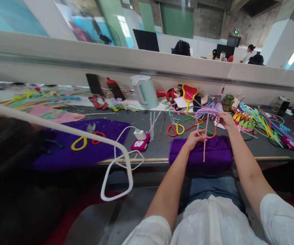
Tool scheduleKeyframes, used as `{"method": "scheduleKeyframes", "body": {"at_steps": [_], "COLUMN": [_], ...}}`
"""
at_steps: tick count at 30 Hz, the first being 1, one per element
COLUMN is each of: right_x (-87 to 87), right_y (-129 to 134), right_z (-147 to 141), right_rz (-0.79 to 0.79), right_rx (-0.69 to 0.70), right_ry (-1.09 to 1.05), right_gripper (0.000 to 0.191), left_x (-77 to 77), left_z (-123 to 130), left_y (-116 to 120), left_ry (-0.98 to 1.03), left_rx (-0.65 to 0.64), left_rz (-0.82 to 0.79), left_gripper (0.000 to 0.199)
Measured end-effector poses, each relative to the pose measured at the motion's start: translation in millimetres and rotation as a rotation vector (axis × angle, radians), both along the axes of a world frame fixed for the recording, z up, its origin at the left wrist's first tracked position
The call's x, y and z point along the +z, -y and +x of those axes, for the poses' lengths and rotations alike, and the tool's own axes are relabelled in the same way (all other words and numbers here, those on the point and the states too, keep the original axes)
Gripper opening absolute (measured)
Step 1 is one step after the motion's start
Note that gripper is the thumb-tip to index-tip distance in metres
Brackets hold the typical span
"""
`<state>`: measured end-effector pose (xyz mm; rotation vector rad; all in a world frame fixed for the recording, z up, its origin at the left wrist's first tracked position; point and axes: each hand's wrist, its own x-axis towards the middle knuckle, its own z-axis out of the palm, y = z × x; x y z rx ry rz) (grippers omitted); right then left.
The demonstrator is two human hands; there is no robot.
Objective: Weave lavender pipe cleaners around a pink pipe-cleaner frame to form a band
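Note:
Above a purple cushion at the desk's front edge, both hands hold a looped craft piece of fuzzy stems. It has a lilac band on top, pink twisted stems and an orange part at the lower right. My left hand pinches the lower left of the loop, where a pink stem hangs down. My right hand has its fingers closed on the upper right end of the lilac band. Red-and-yellow scissors lie to the left of my left hand.
A kettle, a bottle and a phone stand near the partition. Bundles of coloured stems lie at right. A magenta power socket with white cable and a white curved frame are at left, near a dark-haired person.

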<state>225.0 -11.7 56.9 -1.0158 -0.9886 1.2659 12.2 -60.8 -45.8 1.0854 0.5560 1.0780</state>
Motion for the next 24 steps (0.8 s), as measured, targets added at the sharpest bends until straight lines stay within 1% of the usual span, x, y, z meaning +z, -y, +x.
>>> {"method": "scheduleKeyframes", "body": {"at_steps": [3, 5, 7, 11, 16, 18, 20, 23, 24], "right_x": [2.3, 2.2, 1.9, 3.6, 4.2, -1.9, -14.2, -42.1, -52.2], "right_y": [1, 1, 1, -2, -4, 0, 8, 28, 35], "right_z": [0, 1, 1, 2, -2, -6, -12, -28, -35], "right_rz": [-0.062, -0.077, -0.074, -0.049, -0.047, -0.059, -0.082, -0.139, -0.147], "right_rx": [0.033, 0.036, 0.033, -0.017, -0.065, -0.092, -0.104, -0.124, -0.096], "right_ry": [-0.102, -0.093, -0.044, 0.027, 0.021, -0.022, -0.071, -0.125, -0.128], "right_gripper": [0.012, 0.012, 0.016, 0.03, 0.032, 0.032, 0.029, 0.019, 0.017], "left_x": [0.0, 0.1, 0.3, 1.2, 2.4, 2.2, 1.4, -0.3, -0.9], "left_z": [0, 0, 0, 0, 0, 1, 0, -1, -2], "left_y": [0, -1, -1, -1, -1, -2, -4, -8, -9], "left_ry": [0.005, 0.006, 0.009, 0.021, 0.036, 0.051, 0.076, 0.135, 0.156], "left_rx": [-0.002, -0.009, -0.01, -0.005, -0.009, 0.005, 0.034, 0.105, 0.13], "left_rz": [-0.002, 0.002, 0.005, 0.011, 0.004, -0.006, -0.012, -0.019, -0.024], "left_gripper": [0.059, 0.058, 0.057, 0.057, 0.057, 0.058, 0.058, 0.057, 0.057]}}
